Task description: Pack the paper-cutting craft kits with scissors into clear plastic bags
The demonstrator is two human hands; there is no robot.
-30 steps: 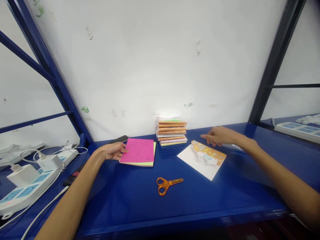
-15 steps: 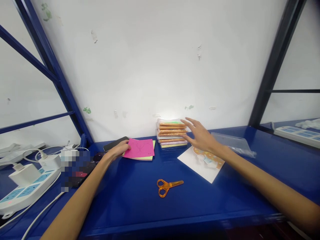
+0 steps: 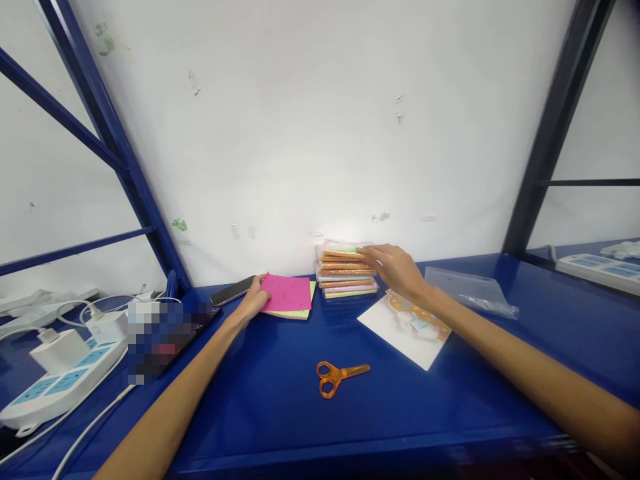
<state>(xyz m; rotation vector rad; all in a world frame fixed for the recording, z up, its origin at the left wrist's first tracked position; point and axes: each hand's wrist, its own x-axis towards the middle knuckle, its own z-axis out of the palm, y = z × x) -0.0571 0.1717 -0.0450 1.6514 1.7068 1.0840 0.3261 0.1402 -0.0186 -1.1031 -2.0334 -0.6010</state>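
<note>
On my head-camera feed, the left hand [image 3: 254, 299] sits just left of centre, its fingertips against the edge of a pink paper sheet [image 3: 286, 293]. I can't tell whether those fingers are actually pinching the sheet or only resting on it. The sheet has faint dark lines drawn on it and lies on a pale yellow-green paper pad [image 3: 300, 313]. A smartphone [image 3: 231, 291] lies just beside the left hand, toward the upper left.

The right hand [image 3: 395, 267] is relaxed and open, not clenched on anything. Its fingers [image 3: 367, 252] reach over the right side of a stack of flat packets in clear plastic [image 3: 345, 272], with orange, pink and yellow edges showing. Below that hand lies a white card with an orange printed pattern [image 3: 405, 331], and to its right a clear plastic bag [image 3: 470, 291].

Orange scissors [image 3: 336, 377] lie apart from everything on the blue tabletop [image 3: 260, 407], at lower centre. At the lower left, I see a white power strip [image 3: 65, 383] with a charger [image 3: 59, 351] plugged in, next to a pixelated patch [image 3: 160, 341] too blurred to read.
</note>
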